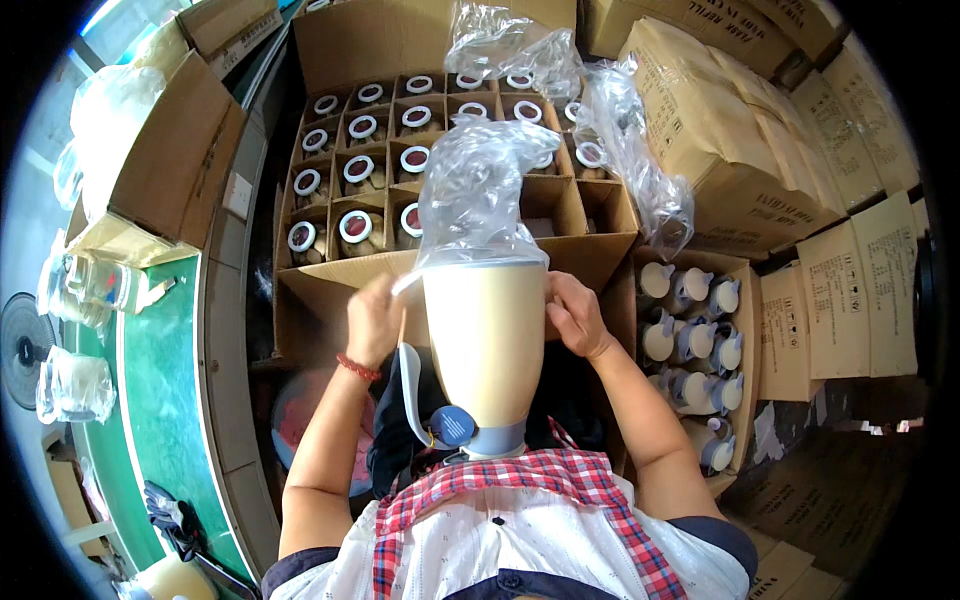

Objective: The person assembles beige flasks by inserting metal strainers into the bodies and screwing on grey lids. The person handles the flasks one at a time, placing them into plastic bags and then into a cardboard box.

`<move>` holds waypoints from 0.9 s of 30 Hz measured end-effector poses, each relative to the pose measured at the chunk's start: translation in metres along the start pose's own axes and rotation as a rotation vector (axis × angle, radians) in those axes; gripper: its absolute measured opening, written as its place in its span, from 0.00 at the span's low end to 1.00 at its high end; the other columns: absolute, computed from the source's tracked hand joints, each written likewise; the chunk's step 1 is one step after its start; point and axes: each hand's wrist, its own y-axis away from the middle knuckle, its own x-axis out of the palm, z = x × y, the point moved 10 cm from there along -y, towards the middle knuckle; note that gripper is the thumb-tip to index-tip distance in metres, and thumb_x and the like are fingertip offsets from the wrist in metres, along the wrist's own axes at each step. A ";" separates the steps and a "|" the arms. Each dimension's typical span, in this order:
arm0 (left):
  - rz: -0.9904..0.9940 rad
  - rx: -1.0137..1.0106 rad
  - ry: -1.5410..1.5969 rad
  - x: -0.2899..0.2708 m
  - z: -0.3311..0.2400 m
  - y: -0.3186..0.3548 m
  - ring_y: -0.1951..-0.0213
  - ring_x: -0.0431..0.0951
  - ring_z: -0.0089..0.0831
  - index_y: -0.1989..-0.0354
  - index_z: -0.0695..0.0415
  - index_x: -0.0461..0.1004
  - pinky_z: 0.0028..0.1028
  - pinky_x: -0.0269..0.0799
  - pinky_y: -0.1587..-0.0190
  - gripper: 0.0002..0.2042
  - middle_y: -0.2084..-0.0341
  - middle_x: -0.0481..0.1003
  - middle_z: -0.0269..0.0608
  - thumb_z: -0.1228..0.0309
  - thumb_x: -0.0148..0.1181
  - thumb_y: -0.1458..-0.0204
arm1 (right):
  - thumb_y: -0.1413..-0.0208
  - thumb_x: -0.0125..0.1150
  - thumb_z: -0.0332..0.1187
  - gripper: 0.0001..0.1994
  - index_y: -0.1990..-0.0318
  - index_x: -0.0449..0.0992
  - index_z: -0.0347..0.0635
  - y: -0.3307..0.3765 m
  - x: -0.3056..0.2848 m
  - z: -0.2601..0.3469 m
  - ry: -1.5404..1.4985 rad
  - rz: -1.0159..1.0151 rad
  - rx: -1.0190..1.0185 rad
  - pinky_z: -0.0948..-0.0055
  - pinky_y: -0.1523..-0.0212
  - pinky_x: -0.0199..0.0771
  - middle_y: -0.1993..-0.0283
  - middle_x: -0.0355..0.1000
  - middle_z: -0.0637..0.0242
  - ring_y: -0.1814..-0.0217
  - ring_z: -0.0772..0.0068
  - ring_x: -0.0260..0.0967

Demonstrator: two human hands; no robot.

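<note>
In front of my body is a cream vacuum flask (485, 335) with grey-blue trim, a pale handle and a round blue hang tag (452, 426) at its near end. A clear plastic bag (475, 200) sits over its far end, its upper part loose and crumpled. My left hand (375, 318) is closed at the left edge of the bag's mouth, fingers pinched. On the opposite side, my right hand (577, 315) has its fingers curled against the flask's rim, where the bag's edge lies; the grip itself is partly hidden.
Beyond the flask stands an open carton (330, 285) with cardboard dividers, holding several white-ringed flask refills (357, 226). More plastic bags (640, 150) drape over its right side. At right, another carton (745, 400) holds several cream flasks. A green table (165, 370) runs along the left.
</note>
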 end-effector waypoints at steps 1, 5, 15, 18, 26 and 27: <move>0.147 -0.105 0.112 0.016 0.002 0.009 0.75 0.74 0.25 0.63 0.68 0.73 0.30 0.67 0.74 0.14 0.78 0.76 0.39 0.66 0.51 0.40 | 0.50 0.52 0.32 0.08 0.70 0.68 0.35 0.004 0.002 -0.001 -0.024 0.028 0.018 0.63 0.61 0.70 0.67 0.69 0.51 0.63 0.51 0.69; 0.382 -0.456 0.938 0.027 -0.007 0.032 0.75 0.66 0.17 0.65 0.67 0.73 0.21 0.61 0.73 0.20 0.77 0.69 0.28 0.59 0.45 0.35 | 0.52 0.53 0.27 0.05 0.70 0.69 0.35 0.025 0.007 -0.011 -0.250 0.098 0.295 0.70 0.65 0.70 0.68 0.69 0.54 0.64 0.59 0.69; -0.226 -0.255 0.823 -0.041 0.012 0.086 0.62 0.70 0.23 0.61 0.61 0.67 0.22 0.66 0.58 0.05 0.64 0.70 0.37 0.74 0.46 0.38 | 0.60 0.60 0.24 0.03 0.76 0.72 0.38 0.032 0.022 0.072 -0.104 0.237 -0.059 0.67 0.63 0.71 0.67 0.71 0.61 0.64 0.58 0.70; -0.395 -0.131 0.507 -0.055 -0.005 0.112 0.69 0.70 0.28 0.62 0.64 0.69 0.26 0.66 0.61 0.08 0.72 0.70 0.41 0.75 0.43 0.39 | 0.60 0.61 0.26 0.04 0.77 0.71 0.40 0.054 0.031 0.074 -0.065 0.262 -0.055 0.66 0.63 0.72 0.68 0.70 0.60 0.65 0.58 0.70; 0.264 0.083 0.028 -0.034 -0.045 0.215 0.58 0.72 0.48 0.60 0.61 0.70 0.39 0.67 0.53 0.15 0.61 0.71 0.50 0.81 0.58 0.60 | 0.53 0.59 0.27 0.05 0.68 0.74 0.39 0.153 0.013 0.078 -0.260 0.458 0.209 0.67 0.55 0.71 0.63 0.71 0.62 0.59 0.62 0.71; 0.198 0.173 -0.081 -0.051 -0.074 0.197 0.52 0.70 0.50 0.57 0.60 0.71 0.44 0.65 0.47 0.18 0.56 0.70 0.52 0.79 0.60 0.61 | 0.52 0.59 0.26 0.06 0.65 0.75 0.39 0.155 -0.007 0.067 -0.381 0.334 0.323 0.68 0.54 0.71 0.62 0.72 0.62 0.57 0.63 0.71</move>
